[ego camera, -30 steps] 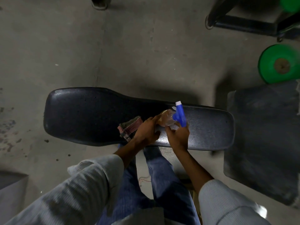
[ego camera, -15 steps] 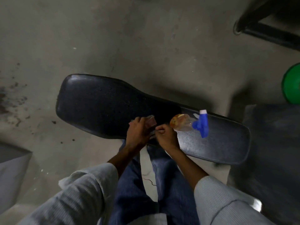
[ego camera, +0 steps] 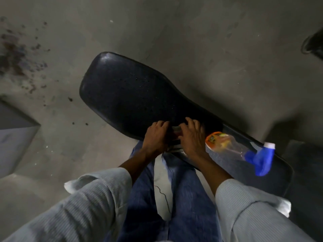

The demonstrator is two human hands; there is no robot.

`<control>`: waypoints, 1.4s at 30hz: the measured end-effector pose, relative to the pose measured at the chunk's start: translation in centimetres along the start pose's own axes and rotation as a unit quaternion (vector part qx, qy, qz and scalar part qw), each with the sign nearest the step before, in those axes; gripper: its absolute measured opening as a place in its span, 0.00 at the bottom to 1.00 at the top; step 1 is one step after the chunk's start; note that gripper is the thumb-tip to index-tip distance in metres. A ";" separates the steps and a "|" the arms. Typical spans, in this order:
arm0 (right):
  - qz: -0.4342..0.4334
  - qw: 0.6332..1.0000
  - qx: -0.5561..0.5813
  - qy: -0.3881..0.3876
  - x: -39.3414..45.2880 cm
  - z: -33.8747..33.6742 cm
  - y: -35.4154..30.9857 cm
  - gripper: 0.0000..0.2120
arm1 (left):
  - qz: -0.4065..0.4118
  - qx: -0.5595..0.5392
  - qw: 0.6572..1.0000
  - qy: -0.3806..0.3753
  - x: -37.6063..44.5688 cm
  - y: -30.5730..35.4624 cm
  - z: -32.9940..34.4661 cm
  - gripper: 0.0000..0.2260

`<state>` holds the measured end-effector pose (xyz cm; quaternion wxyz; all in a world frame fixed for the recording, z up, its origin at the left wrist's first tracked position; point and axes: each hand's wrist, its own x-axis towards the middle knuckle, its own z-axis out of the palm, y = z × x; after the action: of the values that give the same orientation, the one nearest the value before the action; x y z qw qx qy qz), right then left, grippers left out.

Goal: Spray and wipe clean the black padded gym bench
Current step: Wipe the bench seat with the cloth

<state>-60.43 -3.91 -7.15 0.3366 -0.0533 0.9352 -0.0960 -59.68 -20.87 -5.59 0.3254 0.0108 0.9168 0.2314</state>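
Note:
The black padded bench runs diagonally from upper left to lower right across the floor. A clear spray bottle with an orange label and blue trigger head lies on its side on the narrow right part of the pad. My left hand and my right hand rest side by side on the near edge of the pad, both pressing on a striped cloth that shows only between and below them. Most of the cloth is hidden under my hands.
Grey concrete floor surrounds the bench, with dark stains at upper left. A grey block sits at the left edge. A dark mat lies at right, and a black object shows at the upper right edge. My jeans-clad legs stand below the bench.
My right hand let go of the spray bottle, which now lies on the pad at right. Both hands came together on the cloth. The view shifted and tilted.

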 end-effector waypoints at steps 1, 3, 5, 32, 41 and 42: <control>-0.007 1.000 0.004 0.002 0.1 -0.2 -0.1 0.23 | 0.000 -0.009 1.000 0.000 0.0 -0.1 -0.1 0.29; -0.026 0.997 0.073 0.029 0.2 -0.5 -0.1 0.15 | 0.003 -0.025 1.000 -0.013 0.0 -0.3 -0.3 0.27; -0.018 0.980 0.196 0.024 0.4 -1.2 -0.5 0.08 | 0.013 -0.041 0.999 -0.029 0.2 -0.7 -0.5 0.23; -0.055 0.885 0.406 0.221 13.3 -4.9 -15.9 0.15 | -0.132 -0.332 0.879 0.316 5.5 -12.8 -9.3 0.08; -0.178 0.927 0.273 0.184 18.1 -5.9 -24.2 0.11 | -0.184 -0.347 0.841 0.372 5.2 -19.4 -11.8 0.08; -0.191 0.929 0.253 0.189 18.6 -5.7 -24.9 0.11 | -0.186 -0.339 0.842 0.376 5.0 -19.9 -11.8 0.08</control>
<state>-77.51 -30.46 -8.96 0.1314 -0.1252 0.8984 -0.4000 -68.11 -42.72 -9.11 -0.0235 -0.3585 0.8182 0.4488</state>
